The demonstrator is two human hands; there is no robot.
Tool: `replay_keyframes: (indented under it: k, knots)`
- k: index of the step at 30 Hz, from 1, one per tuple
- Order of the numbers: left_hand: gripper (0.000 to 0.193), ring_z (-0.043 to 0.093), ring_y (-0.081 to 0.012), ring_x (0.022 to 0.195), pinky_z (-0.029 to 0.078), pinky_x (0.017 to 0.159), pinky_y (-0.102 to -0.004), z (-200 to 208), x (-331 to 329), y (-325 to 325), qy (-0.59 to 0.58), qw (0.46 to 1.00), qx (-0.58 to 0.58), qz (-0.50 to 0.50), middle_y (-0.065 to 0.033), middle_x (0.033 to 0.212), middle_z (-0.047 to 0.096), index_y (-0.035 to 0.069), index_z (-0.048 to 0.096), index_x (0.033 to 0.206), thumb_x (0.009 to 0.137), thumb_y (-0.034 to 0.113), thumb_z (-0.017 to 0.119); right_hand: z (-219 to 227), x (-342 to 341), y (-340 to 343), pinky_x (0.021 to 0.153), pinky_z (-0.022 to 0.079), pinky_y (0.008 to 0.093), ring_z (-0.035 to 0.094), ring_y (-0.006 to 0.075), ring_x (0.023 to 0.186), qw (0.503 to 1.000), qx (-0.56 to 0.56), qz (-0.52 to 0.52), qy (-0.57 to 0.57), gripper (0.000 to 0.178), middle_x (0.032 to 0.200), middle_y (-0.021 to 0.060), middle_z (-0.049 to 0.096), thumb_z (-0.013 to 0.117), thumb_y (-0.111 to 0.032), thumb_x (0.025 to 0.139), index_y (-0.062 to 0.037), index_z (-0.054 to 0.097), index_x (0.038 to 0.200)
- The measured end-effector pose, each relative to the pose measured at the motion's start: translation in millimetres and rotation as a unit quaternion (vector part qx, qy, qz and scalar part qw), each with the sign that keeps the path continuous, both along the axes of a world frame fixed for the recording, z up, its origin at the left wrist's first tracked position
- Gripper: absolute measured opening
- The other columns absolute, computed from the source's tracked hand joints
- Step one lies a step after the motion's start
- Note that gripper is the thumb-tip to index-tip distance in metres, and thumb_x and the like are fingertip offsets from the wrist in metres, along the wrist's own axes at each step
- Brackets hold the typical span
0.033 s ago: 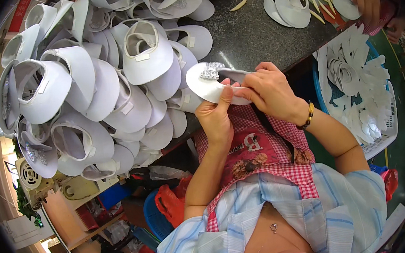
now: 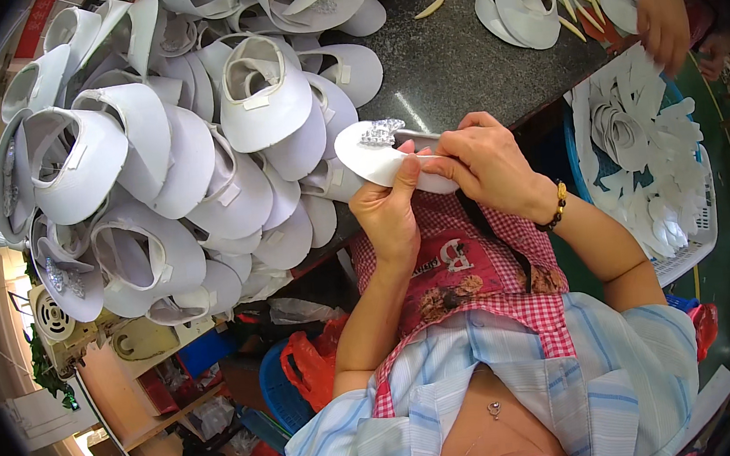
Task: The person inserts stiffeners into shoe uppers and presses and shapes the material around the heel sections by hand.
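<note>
I hold a white shoe upper (image 2: 369, 159) with a silver glittery ornament (image 2: 381, 132) on it, in front of the table's near edge. My left hand (image 2: 390, 217) pinches its near rim with thumb and fingers. From the right, my right hand (image 2: 490, 159) grips the other end, its fingers closed on the edge close to my left thumb. Part of the upper is hidden behind my fingers. To the left lies a large heap of similar white uppers (image 2: 267, 119), some with small pale tabs on the inside edge.
Cream curved strips (image 2: 430, 7) and more white uppers (image 2: 530, 23) lie on the dark tabletop (image 2: 429, 72). A co-worker's hand (image 2: 663, 23) hangs at the upper right. Below it stands a basket (image 2: 693, 256) with white cut pieces. A red plastic bag (image 2: 308, 370) is at lower left.
The upper in my hands has tipped slightly, its ornamented end a little lower. The co-worker's hand has moved away from the table toward the basket of cut pieces.
</note>
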State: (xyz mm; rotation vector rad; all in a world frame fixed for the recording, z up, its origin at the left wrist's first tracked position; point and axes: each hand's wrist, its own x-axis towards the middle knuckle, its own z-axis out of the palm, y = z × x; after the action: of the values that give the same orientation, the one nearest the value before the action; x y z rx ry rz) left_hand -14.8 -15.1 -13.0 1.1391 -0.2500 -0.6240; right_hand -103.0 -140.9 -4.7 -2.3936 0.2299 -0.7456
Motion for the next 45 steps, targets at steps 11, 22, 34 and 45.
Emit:
replay_keyframes:
  k: [11,22,34,45]
  knots:
    - [0.025,0.067,-0.0199,0.085,0.055,0.076,-0.0337,-2.0,20.2,17.7,0.145,0.983,-0.061,-0.092,-0.0084,0.095,0.067,0.000,0.063,0.108,0.089,0.016,0.067,5.8,-12.6,-2.8,0.088,0.039,0.0401,0.058,0.0221,0.071,0.990,0.064,0.117,-0.036,0.008,0.073,0.0025,0.062,0.067,-0.013,0.080,-0.0086,0.061,0.077]
    - [0.033,0.067,-0.0237,0.091,0.054,0.086,-0.0318,-2.5,-3.7,1.6,-0.028,0.999,-0.019,-0.038,-0.0144,0.099,0.066,-0.005,0.055,0.109,0.081,-0.003,0.071,7.3,-17.7,-10.3,0.083,0.043,0.0339,0.058,0.0231,0.055,0.992,0.119,0.006,0.039,0.023,0.062,0.0038,0.062,0.074,-0.026,0.078,-0.0074,0.063,0.071]
    - [0.042,0.051,-0.0229,0.121,0.039,0.106,-0.0391,8.7,4.6,-13.0,-0.030,0.982,-0.033,-0.185,-0.0134,0.129,0.054,-0.004,0.048,0.129,0.091,0.006,0.061,55.9,3.5,-26.6,0.068,0.046,0.0342,0.059,0.0259,0.067,0.991,0.110,-0.038,-0.071,0.028,0.069,0.0068,0.063,0.062,-0.029,0.088,-0.0031,0.063,0.077]
    - [0.043,0.056,-0.0218,0.112,0.042,0.101,-0.0384,8.0,11.3,-11.3,0.063,0.974,-0.145,-0.159,-0.0119,0.116,0.060,0.000,0.050,0.124,0.087,0.015,0.068,28.2,-6.8,-20.5,0.089,0.040,0.0374,0.059,0.0157,0.069,0.941,0.324,0.079,0.063,0.018,0.072,0.0026,0.064,0.073,-0.019,0.078,-0.0042,0.065,0.085]
